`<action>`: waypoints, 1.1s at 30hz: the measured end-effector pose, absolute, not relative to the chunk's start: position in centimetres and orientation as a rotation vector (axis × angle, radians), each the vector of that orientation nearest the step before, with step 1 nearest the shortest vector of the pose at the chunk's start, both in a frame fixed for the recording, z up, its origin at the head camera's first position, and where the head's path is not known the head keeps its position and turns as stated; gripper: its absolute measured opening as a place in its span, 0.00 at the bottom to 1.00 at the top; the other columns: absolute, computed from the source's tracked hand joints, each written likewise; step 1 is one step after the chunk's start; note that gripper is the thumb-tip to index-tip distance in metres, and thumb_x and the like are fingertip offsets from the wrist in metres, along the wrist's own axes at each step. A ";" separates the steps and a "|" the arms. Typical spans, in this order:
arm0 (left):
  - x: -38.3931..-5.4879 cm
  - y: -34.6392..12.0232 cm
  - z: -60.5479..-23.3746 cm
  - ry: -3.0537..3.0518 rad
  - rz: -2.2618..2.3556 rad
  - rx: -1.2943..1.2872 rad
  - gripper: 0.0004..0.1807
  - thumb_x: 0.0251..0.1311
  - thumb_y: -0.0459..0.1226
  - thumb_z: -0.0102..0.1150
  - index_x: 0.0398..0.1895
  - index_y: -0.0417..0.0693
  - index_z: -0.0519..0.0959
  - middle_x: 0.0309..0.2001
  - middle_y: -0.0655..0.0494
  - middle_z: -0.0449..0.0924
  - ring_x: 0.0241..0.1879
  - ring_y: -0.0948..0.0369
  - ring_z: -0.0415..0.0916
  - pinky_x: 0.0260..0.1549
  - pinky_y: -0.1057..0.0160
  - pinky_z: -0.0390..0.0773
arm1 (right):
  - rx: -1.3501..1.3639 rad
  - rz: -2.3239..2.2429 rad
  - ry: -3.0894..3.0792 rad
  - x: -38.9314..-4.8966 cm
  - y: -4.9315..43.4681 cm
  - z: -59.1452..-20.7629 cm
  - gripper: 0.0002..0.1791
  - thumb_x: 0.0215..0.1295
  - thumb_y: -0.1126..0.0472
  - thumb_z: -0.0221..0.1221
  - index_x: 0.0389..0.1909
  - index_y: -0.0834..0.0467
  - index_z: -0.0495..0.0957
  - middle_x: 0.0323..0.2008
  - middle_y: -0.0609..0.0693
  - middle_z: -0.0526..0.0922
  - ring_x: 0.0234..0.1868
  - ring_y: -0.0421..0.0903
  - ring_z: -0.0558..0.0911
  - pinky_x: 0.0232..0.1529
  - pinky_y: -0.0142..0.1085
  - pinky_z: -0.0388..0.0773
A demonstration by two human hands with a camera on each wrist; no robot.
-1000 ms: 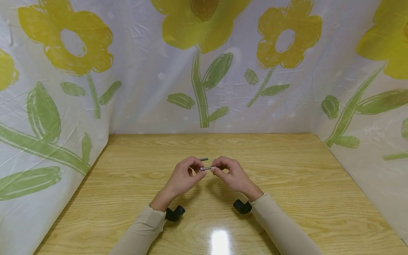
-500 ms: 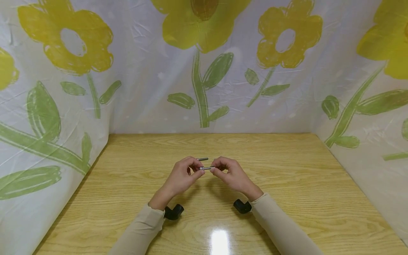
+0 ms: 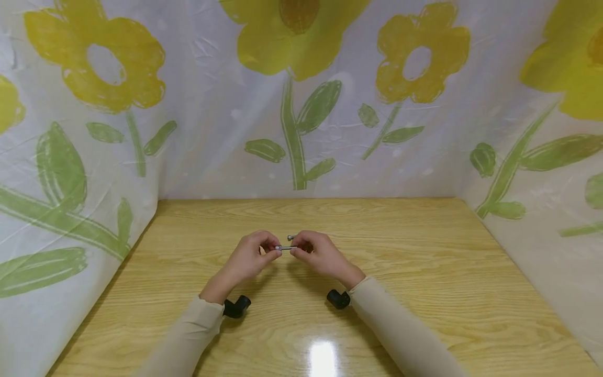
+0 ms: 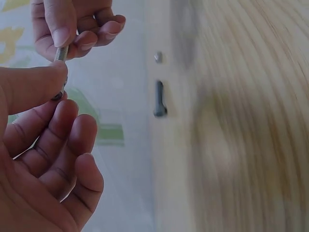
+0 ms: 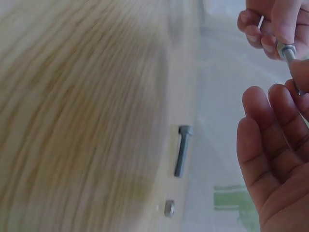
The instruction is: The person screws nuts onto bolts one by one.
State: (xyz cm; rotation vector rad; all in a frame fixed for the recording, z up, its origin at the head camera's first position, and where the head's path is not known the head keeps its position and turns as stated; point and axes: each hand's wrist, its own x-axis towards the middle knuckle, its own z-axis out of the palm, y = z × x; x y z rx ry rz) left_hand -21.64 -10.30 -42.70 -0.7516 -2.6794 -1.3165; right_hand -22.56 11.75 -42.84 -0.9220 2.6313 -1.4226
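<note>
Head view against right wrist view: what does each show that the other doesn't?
Only the head view: beige sleeves, black wrist-worn pieces and yellow flowers.
Only the right wrist view: the full length of the loose bolt, and the small nut-like piece near it.
Both: the left hand and right hand pinching a second bolt, the wooden tabletop, the backdrop, and the loose bolt's head end.

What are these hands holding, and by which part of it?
A metal bolt: the left hand pinches it at the head end, and the right hand pinches it toward the threaded tip.
</note>
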 end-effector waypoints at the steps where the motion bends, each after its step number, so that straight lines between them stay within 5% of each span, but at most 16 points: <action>1: -21.8 -10.6 -42.8 -2.686 -1.311 -0.743 0.02 0.61 0.37 0.63 0.36 0.53 0.80 0.32 0.63 0.75 0.32 0.64 0.72 0.31 0.60 0.72 | -0.916 -1.410 2.634 -22.7 11.3 -42.9 0.03 0.68 0.59 0.58 0.36 0.53 0.79 0.29 0.42 0.78 0.29 0.40 0.74 0.32 0.34 0.74; 11: -22.7 -13.7 -43.8 -2.781 -1.210 -0.686 0.03 0.61 0.35 0.63 0.34 0.46 0.79 0.31 0.60 0.75 0.31 0.62 0.72 0.31 0.60 0.73 | -0.905 -1.234 2.612 -24.3 7.5 -43.5 0.02 0.68 0.59 0.59 0.35 0.53 0.79 0.29 0.41 0.78 0.29 0.38 0.74 0.31 0.30 0.72; 33: -24.1 -17.0 -45.1 -2.976 -0.796 -0.735 0.06 0.55 0.34 0.67 0.27 0.51 0.78 0.27 0.61 0.72 0.26 0.64 0.68 0.29 0.61 0.70 | -0.977 -0.689 2.694 -26.2 2.8 -44.3 0.03 0.64 0.58 0.63 0.34 0.52 0.81 0.28 0.39 0.78 0.29 0.36 0.74 0.33 0.28 0.71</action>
